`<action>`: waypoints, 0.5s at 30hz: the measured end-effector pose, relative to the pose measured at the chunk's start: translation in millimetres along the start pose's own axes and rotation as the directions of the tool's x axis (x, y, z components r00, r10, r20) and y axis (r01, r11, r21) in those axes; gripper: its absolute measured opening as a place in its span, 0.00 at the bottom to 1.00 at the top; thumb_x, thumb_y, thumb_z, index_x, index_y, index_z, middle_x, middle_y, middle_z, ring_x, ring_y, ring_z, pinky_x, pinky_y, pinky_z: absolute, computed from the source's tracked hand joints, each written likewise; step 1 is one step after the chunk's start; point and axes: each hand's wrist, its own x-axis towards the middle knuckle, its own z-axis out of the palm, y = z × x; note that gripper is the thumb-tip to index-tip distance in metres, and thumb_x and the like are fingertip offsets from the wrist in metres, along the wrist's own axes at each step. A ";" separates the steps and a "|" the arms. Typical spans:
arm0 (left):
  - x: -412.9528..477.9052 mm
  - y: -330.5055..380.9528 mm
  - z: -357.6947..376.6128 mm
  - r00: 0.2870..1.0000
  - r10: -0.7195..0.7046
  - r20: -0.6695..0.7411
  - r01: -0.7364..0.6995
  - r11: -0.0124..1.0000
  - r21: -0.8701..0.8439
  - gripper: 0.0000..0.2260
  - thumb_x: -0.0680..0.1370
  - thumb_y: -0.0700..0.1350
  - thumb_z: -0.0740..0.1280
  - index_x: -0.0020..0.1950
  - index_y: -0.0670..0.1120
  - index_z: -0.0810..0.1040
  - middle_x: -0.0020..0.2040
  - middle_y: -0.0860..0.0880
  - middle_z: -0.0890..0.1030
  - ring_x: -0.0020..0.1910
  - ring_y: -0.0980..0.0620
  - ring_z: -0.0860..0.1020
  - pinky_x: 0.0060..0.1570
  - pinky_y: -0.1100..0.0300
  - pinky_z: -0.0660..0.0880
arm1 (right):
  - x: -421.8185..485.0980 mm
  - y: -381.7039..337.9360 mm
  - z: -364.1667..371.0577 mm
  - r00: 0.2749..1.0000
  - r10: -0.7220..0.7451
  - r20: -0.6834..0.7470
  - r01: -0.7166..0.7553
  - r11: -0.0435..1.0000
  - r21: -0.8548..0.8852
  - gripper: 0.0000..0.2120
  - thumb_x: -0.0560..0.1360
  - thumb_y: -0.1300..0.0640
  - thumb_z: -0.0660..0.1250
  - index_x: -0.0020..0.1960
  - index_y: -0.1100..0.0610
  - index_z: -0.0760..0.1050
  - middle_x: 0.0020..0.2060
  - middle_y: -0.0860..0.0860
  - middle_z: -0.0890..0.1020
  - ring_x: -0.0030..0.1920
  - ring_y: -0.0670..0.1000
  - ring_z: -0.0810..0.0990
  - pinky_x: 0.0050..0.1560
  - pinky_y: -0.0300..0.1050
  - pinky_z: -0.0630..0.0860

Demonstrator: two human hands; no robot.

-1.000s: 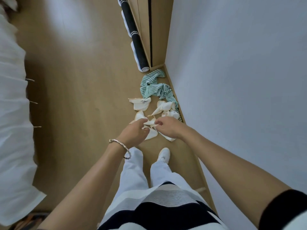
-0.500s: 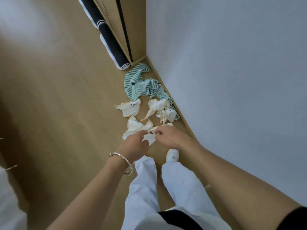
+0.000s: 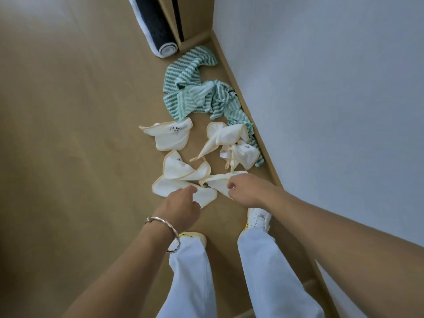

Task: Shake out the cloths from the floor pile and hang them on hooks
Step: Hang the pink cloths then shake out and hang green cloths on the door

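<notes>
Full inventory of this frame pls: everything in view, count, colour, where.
white cloths: about six, white with cream trim, scattered on the floor ahead of the feet, some overlapping
striped towels: count unclear, green and white, crumpled heap against the skirting
rolled mat: one, black with a white edge, top centre
floor: tan wood
wall: pale, right side
skirting: wood, along the foot of the wall
bracelet: one, silver, on the left wrist
shoes: two, white, bottom centre
trousers: white, bottom centre
left hand: on a white cloth, grip hidden
right hand: pinches the edge of a white cloth
</notes>
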 end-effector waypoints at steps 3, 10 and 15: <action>59.3 -18.7 46.3 0.999 -0.026 0.046 0.025 0.999 0.032 0.21 0.79 0.44 0.57 0.73 0.49 0.63 0.68 0.47 0.71 0.65 0.48 0.70 0.62 0.56 0.69 | 55.5 27.3 14.1 1.000 0.009 0.014 -0.009 0.999 -0.039 0.17 0.79 0.56 0.55 0.66 0.55 0.73 0.63 0.53 0.76 0.61 0.53 0.75 0.60 0.48 0.73; 178.0 -68.9 127.4 0.996 -0.093 0.016 0.092 0.995 0.027 0.24 0.78 0.44 0.57 0.75 0.49 0.57 0.61 0.46 0.71 0.56 0.47 0.74 0.52 0.55 0.73 | 187.0 104.1 64.4 0.987 0.159 -0.001 -0.158 0.985 0.071 0.20 0.79 0.54 0.56 0.71 0.53 0.66 0.66 0.53 0.73 0.62 0.54 0.74 0.58 0.46 0.72; 237.8 -107.7 178.1 0.979 -0.202 0.009 0.202 0.978 -0.058 0.36 0.78 0.46 0.59 0.76 0.47 0.37 0.42 0.47 0.76 0.37 0.51 0.75 0.32 0.61 0.68 | 246.6 140.1 109.4 0.956 0.273 0.108 -0.288 0.945 0.157 0.36 0.80 0.49 0.57 0.78 0.50 0.37 0.76 0.56 0.58 0.73 0.58 0.63 0.67 0.51 0.65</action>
